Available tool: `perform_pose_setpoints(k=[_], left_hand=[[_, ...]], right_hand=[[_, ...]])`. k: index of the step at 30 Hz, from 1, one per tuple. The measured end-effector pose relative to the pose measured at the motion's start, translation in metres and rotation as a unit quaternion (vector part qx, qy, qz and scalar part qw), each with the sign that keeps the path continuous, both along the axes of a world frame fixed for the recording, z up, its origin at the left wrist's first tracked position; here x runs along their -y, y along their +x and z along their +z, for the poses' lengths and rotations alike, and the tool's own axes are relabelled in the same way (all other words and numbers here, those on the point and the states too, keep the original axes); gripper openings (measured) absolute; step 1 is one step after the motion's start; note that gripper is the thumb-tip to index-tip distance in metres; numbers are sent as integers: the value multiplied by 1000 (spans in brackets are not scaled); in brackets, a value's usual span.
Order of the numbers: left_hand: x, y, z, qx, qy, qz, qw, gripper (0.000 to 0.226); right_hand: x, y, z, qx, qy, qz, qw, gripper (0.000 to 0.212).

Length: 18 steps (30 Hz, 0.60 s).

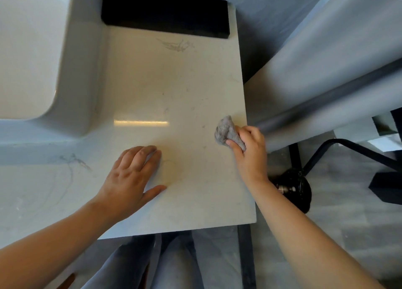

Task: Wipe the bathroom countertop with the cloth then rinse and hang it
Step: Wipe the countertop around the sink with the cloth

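Two hands apart on glossy pale veined countertop (174, 82): left hand (132, 173) flat, fingers straight; right hand (250, 149) grips crumpled grey cloth (226, 130) near right edge.

One head-worn view, steeply downward and close over the countertop (174, 88) and hands.

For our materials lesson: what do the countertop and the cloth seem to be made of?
The countertop looks like polished stone or quartz: pale, grey veins, glossy light reflection. The cloth seems soft grey fabric, perhaps microfibre: it bunches in the right hand.
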<state>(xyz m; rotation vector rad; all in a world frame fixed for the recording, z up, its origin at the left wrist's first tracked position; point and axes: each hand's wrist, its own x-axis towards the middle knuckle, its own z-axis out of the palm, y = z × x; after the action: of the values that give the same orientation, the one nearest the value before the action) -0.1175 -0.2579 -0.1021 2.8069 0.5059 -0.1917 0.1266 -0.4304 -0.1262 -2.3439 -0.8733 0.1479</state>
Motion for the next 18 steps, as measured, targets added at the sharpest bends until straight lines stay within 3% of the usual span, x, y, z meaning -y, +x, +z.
perform_pose_setpoints(k=[5, 10, 14, 18], left_hand=[[-1, 1, 0, 0, 4, -3, 1000, 75], [0, 0, -1, 1, 15, -9, 1000, 76], [2, 2, 3, -3, 7, -4, 1000, 78], [15, 0, 10, 24, -12, -51, 998, 72]], right_hand=[[52, -53, 2, -13, -17, -23, 1000, 28], [51, -45, 17, -65, -15, -32, 997, 21], [37, -20, 24, -56, 19, -86, 995, 25], [23, -22, 4, -20, -9, -78, 997, 29]])
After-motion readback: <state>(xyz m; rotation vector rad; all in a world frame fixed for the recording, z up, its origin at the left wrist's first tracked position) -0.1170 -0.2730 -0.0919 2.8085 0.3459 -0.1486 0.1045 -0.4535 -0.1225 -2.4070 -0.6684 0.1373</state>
